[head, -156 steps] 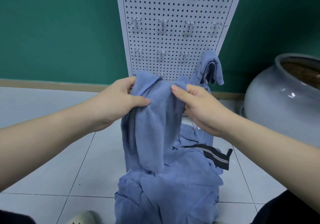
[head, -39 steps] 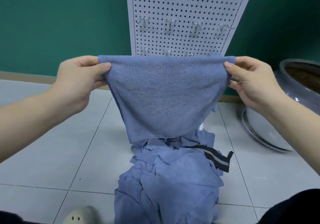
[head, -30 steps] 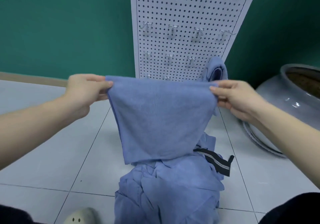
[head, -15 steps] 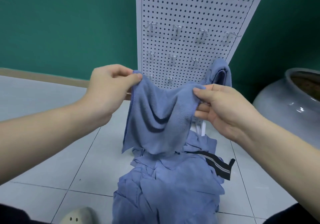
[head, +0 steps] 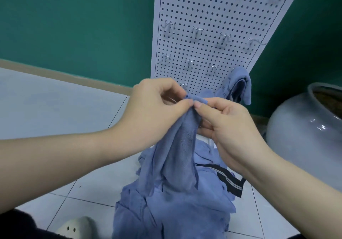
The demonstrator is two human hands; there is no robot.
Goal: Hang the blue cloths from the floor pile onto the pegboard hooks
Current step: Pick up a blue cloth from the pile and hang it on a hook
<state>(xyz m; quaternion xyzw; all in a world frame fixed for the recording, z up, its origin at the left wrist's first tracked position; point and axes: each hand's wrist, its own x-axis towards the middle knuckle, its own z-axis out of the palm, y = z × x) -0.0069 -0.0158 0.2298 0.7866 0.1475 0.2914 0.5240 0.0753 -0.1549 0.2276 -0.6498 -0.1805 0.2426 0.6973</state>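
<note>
Blue cloth (head: 177, 151) bunched at its top edge, pinched between left hand (head: 157, 109) and right hand (head: 227, 127) — both gripping it, thumbs meeting, above the floor pile (head: 172, 207) before the pegboard (head: 207, 13). One hung cloth (head: 238, 83) already at the board's lower right edge; most hooks (head: 197, 32) bare, pile large — early going, probably. Upper hooks blurred and cut off; hook under the hung cloth hidden.
</note>
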